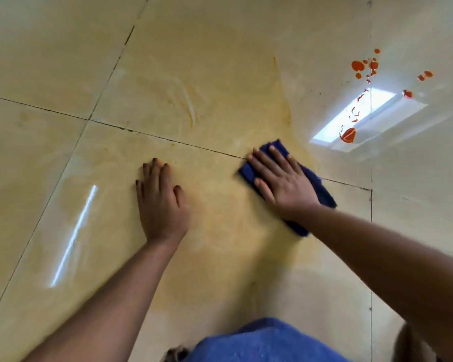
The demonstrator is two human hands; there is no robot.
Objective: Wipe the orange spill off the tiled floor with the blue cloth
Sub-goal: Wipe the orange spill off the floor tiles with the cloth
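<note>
Right of frame centre, we note our right hand [283,178] pressing flat, fingers spread, on the blue cloth [322,192] across a grout line of the tiled floor [50,61], left hand [162,199] splayed bare on the tile just left, orange spill [348,134] droplets at upper right, yellowish smear around both hands.

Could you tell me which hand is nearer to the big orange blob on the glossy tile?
Right. The right hand presses the dark blue cloth just below-left of the orange blob; the left hand lies flat much farther left.
</note>
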